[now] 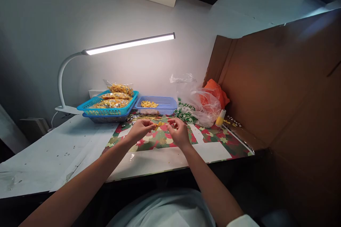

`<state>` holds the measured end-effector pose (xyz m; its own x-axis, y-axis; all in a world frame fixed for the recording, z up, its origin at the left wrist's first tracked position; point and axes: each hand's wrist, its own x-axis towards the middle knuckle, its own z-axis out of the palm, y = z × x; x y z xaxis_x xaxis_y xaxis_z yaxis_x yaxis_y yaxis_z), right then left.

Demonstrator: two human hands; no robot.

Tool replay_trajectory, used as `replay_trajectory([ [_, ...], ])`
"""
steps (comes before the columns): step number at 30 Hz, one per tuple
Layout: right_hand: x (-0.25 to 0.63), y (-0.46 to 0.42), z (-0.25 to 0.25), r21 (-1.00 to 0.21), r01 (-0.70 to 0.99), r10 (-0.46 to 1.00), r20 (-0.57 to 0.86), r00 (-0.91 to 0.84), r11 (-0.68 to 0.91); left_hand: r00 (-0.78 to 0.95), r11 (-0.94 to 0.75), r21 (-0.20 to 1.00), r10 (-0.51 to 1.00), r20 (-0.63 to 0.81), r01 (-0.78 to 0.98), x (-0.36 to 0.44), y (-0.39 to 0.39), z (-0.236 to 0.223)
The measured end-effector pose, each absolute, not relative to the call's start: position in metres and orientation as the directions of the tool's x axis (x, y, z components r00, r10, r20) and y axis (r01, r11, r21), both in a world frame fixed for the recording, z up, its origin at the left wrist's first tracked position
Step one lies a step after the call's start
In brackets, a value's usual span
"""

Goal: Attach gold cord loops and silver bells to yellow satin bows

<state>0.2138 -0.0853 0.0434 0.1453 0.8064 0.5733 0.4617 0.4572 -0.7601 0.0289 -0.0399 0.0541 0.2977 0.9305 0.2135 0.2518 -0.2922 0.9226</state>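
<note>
My left hand (141, 129) pinches a small yellow piece (160, 124) above the patterned sheet. Its exact kind is too small to make out. Facing it, my right hand (179, 132) is closed in a pinch close to the same piece; what sits in its fingertips is unclear, though something small and shiny shows there. Just behind my hands lie thin gold sticks (149, 117) and a few small silvery bits. A lilac basket (170, 103) farther back holds a heap of small yellow pieces (149, 104).
Bagged golden items (113, 103) fill a blue basket (87, 109) at the back left, under a lit lamp (130, 44). Plastic bags (191, 103) and a yellow-and-white bottle (220, 118) stand right of the lilac basket. A cardboard wall (277, 85) bounds the right side.
</note>
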Motion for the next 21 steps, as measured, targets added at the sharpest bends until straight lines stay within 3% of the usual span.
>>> replay_trajectory([
  [5, 0.212, -0.043, 0.038, -0.727, 0.462, 0.834, 0.55, -0.052, 0.508, 0.344, -0.307, 0.899, 0.919, 0.195, 0.312, 0.025, -0.018, 0.036],
  [14, 0.215, -0.029, 0.015, -0.667, 0.471, 0.8, 0.577, -0.162, 0.577, 0.293, -0.348, 0.811, 0.928, 0.229, 0.47, 0.012, 0.004, 0.012],
  [17, 0.22, -0.035, 0.021, -0.633, 0.493, 0.759, 0.644, -0.093, 0.598, 0.266, -0.374, 0.762, 0.925, 0.27, 0.528, 0.009, 0.008, 0.011],
  [21, 0.225, -0.043, 0.027, -0.615, 0.587, 0.654, 0.734, 0.182, 0.527, 0.256, -0.421, 0.685, 0.907, 0.336, 0.594, 0.008, 0.007, 0.01],
])
